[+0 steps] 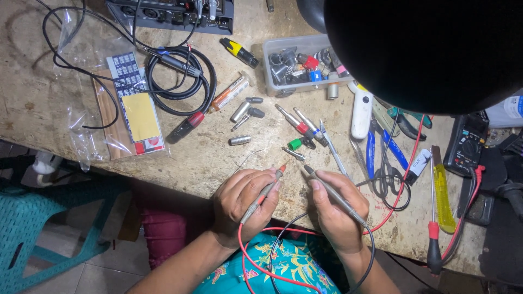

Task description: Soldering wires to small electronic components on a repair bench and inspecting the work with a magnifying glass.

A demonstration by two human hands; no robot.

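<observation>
Left hand (pixel 239 204) and right hand (pixel 335 209) side by side at near edge of worktop (pixel 49 98), each gripping test probe. Left probe (pixel 265 191) tip and right probe (pixel 332 193) tip close together, just short of small jack plug (pixel 293 153) lying beyond them. Loose connectors behind that. Parts tray (pixel 302 65) at far side. Pliers, scissors (pixel 388 182) right of hands; screwdrivers (pixel 442 196) further right; multimeter (pixel 466 144) at right edge. Coiled cable (pixel 180 81) far left.

The workbench (pixel 49 103) top is rough, stained wood – matt and scuffed toward its near edge. Shiny metal plug barrels (pixel 239 140) lie beside glossy black rubber cable (pixel 180 81). At the far edge stands a clear plastic box (pixel 283 49); crinkled transparent bags (pixel 87 136) gleam at the left.
</observation>
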